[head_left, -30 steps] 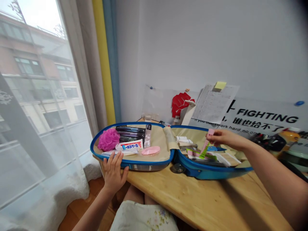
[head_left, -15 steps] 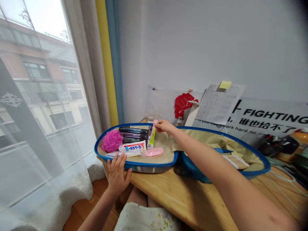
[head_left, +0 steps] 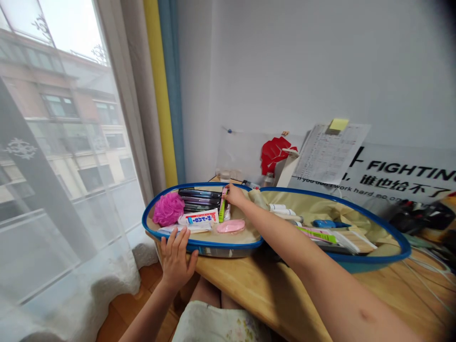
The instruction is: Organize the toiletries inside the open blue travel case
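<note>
An open case with a blue rim [head_left: 235, 246] lies on the wooden desk. My left hand [head_left: 177, 259] rests on its near edge, fingers spread and holding nothing. At the back of the left half, my right hand [head_left: 235, 195] pinches the top of a slim pink-and-green packet [head_left: 223, 210], which stands along the right ends of several dark packaged items [head_left: 199, 200]. Around them in this half lie a magenta bath puff [head_left: 168, 209], a white, blue and red toothpaste tube [head_left: 198, 217], a flat white packet [head_left: 188, 228] and a pink oval item [head_left: 231, 226].
The case's right half holds white tubes [head_left: 283, 209], a blue item [head_left: 329, 223] and another pink-and-green packet [head_left: 317, 234], partly behind my forearm. Cables [head_left: 431, 261] trail on the desk at the right. A curtain [head_left: 149, 95] hangs at the left.
My right hand has moved slightly left and down with the slim packet, which now sits lower against the dark items. More of the right half's contents shows. My left hand stays on the rim.
</note>
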Tool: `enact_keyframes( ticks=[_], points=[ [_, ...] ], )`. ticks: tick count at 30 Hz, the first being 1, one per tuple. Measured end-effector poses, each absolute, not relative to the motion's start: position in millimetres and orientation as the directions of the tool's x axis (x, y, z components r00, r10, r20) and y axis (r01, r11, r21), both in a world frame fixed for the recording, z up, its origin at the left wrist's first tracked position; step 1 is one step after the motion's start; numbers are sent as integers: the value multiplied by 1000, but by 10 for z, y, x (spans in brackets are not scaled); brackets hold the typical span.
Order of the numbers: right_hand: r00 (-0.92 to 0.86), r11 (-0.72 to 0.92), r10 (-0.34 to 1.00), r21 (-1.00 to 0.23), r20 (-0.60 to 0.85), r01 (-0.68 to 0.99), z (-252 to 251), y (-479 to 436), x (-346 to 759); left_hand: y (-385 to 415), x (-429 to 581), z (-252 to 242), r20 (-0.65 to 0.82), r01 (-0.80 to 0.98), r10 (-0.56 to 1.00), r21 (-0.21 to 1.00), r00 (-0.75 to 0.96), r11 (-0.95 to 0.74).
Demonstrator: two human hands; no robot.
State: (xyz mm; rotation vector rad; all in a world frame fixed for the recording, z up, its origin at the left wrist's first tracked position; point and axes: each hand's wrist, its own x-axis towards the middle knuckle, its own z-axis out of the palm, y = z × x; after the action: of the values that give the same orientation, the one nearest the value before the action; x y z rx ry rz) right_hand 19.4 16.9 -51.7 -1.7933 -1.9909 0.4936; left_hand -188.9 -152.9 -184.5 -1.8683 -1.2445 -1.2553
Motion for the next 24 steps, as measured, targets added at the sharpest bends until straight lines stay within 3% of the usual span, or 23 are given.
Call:
enact_keyframes(
  ticks=[7,18,24],
  points=[
    [-108,156,986,-471,128,868,-483,132,199,-1530,-1896,-1875,907,916,406,61,115,-396],
    [-128,178,984,-562,127,808,105,-257,1415,-1533,-1897,-1840,920,908,371,43,127,-417],
    [-195,151,980,-488,-40,860,-8,-723,2295,-1532,-1892,-1826,918,906,379,58,116,-418]
  ],
)
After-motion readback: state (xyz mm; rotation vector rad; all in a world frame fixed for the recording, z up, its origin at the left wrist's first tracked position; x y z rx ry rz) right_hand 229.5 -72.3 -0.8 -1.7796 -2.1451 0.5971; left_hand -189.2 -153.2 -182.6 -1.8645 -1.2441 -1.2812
